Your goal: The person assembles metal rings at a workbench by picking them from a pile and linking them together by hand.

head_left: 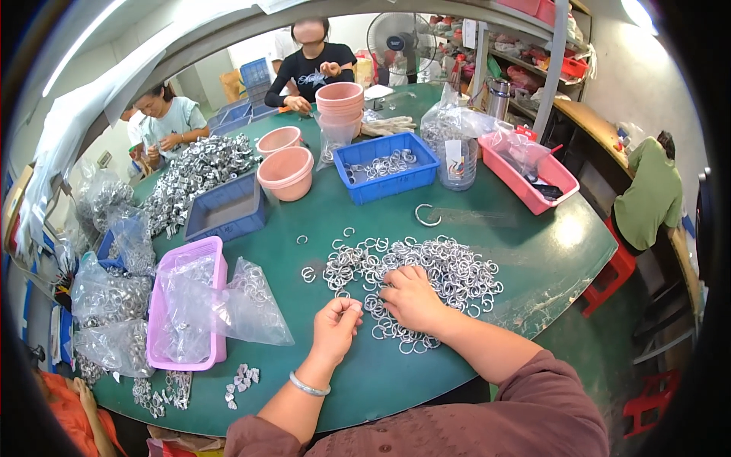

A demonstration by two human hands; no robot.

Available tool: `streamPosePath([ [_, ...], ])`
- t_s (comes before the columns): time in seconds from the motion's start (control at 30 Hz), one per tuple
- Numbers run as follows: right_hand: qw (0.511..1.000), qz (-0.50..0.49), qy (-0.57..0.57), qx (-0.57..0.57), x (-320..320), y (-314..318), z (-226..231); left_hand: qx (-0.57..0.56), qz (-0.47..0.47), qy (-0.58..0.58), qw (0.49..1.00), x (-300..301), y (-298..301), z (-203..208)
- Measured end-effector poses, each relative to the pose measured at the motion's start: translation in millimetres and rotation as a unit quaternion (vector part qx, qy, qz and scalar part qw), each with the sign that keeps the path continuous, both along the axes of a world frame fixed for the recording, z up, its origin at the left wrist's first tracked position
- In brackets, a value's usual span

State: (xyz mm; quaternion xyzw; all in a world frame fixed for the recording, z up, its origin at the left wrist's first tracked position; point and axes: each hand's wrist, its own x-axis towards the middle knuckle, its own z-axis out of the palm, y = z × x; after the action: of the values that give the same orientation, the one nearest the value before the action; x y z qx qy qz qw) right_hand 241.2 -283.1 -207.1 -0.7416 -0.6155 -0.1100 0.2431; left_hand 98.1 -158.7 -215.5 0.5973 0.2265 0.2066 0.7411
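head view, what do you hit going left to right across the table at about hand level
pink tray → clear bag of rings → left hand → right hand on the pile of metal rings → bare green table

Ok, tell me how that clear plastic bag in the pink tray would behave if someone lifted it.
The clear plastic bag looks thin and crinkled, so probably floppy. It spills over the pink tray with metal rings inside, so it would likely sag and shift. Its glossy film may be slippery.
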Motion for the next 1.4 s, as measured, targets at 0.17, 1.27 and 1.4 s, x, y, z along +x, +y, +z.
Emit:
streamPosePath([
  [0.17,1.0,-0.004,-0.013,-0.015,-3,-4,-5,0.045,-0.003,0.004,0.999,-2,-4,-9],
  [1.27,0.994,0.111,-0.01,-0.006,-1,6,32,0.308,0.027,-0.054,0.949,3,-2,-10],
  [1.4,0.995,0.066,-0.035,-0.063,-4,6,10,0.306,0.011,-0.053,0.95,1,-7,-2],
])
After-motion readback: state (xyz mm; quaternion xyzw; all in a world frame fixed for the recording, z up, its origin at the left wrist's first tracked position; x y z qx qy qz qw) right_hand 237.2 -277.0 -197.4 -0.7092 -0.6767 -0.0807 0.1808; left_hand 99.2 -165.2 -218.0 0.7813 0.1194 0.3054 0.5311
